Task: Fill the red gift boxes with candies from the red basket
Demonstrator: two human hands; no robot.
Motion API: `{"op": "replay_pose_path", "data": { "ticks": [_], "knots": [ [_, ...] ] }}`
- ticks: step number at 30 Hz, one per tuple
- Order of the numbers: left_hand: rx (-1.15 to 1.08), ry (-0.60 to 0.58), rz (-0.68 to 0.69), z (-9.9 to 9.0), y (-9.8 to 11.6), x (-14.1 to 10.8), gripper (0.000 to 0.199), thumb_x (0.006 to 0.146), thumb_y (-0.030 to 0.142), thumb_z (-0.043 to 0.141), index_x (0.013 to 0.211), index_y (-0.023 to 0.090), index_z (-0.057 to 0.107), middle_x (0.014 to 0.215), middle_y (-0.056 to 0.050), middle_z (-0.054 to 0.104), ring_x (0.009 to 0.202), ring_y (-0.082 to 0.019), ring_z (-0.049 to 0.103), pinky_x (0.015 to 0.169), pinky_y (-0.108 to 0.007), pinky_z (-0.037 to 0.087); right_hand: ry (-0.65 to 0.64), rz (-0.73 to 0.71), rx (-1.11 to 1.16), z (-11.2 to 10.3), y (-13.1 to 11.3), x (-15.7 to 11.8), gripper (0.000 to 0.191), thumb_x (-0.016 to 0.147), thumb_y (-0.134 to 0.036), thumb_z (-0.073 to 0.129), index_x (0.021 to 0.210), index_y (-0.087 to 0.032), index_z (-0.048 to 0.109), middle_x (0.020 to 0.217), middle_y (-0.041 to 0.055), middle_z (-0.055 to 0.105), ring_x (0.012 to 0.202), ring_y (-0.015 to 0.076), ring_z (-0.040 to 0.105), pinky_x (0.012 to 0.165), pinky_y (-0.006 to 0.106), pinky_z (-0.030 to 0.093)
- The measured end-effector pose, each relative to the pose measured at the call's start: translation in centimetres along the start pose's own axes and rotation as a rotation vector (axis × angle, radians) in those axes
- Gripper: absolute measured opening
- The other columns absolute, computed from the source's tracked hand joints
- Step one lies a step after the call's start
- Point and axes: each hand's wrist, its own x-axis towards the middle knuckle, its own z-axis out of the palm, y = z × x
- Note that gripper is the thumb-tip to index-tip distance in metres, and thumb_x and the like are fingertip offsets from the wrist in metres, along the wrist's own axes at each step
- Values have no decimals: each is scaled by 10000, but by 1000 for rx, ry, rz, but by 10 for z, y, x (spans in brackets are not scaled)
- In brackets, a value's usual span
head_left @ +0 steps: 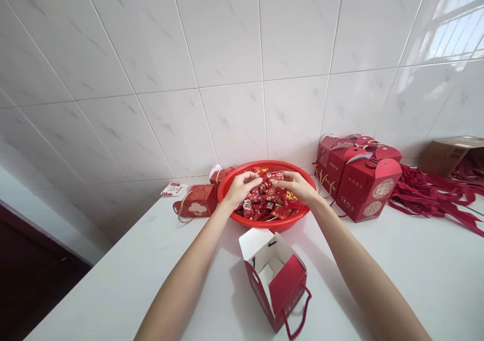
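A red plastic basket (264, 224) by the wall is filled with candies in red wrappers (260, 205). Over it, my left hand (242, 187) and my right hand (298, 185) pinch a red printed candy (274, 177) between them, one at each side. Both sets of fingers are closed, and the fingertips partly cover its ends. Below the basket, between my forearms, stands a red gift box (288, 283) with its top flaps open and a white interior. Its dark red cord handle (302, 321) hangs toward me.
Several closed red gift boxes (363, 189) stand right of the basket. Beyond them lie dark red ribbons (427, 194) and a cardboard box (449, 154). Left are a smaller red box (198, 200) with a cord and a white printed card (174, 189). The white tabletop's (113, 280) edge runs along the left.
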Motion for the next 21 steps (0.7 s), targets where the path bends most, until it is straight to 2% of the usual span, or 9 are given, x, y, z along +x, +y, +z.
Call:
{"op": "replay_pose_path", "data": {
  "ticks": [6,10,14,18,21],
  "knots": [
    [55,-15,-11,-3,-4,0,356,699,503,718,779,195,559,819,11,639,840,-174,604,772,-287,468,27,29,87,0,2,1,384,627,-450,859,890,-190,750,937,56,752,875,220,689,773,339,571],
    [-12,23,-14,-2,-5,1,388,635,424,787,895,196,610,951,-16,687,979,-213,633,872,-326,491,27,38,129,1,2,0,376,611,-444,877,868,-197,759,937,54,753,875,223,693,769,348,589],
    [-33,13,7,-2,-5,1,427,623,390,802,959,186,636,1027,-43,705,1009,-225,645,904,-358,503,9,45,107,1,2,-1,385,603,-457,879,850,-184,765,907,56,758,843,214,695,774,337,578],
    [47,60,18,-4,-8,2,293,692,381,740,886,182,645,974,-43,716,963,-210,655,892,-342,505,144,29,111,-1,7,3,357,612,-449,864,826,-187,753,867,46,750,793,198,682,734,321,558],
    [210,50,-28,-3,-11,4,129,710,271,679,801,184,652,914,-45,732,911,-214,671,846,-319,514,234,36,158,-2,10,6,351,586,-429,873,806,-192,736,871,46,743,794,204,673,696,317,556]
  ]
}}
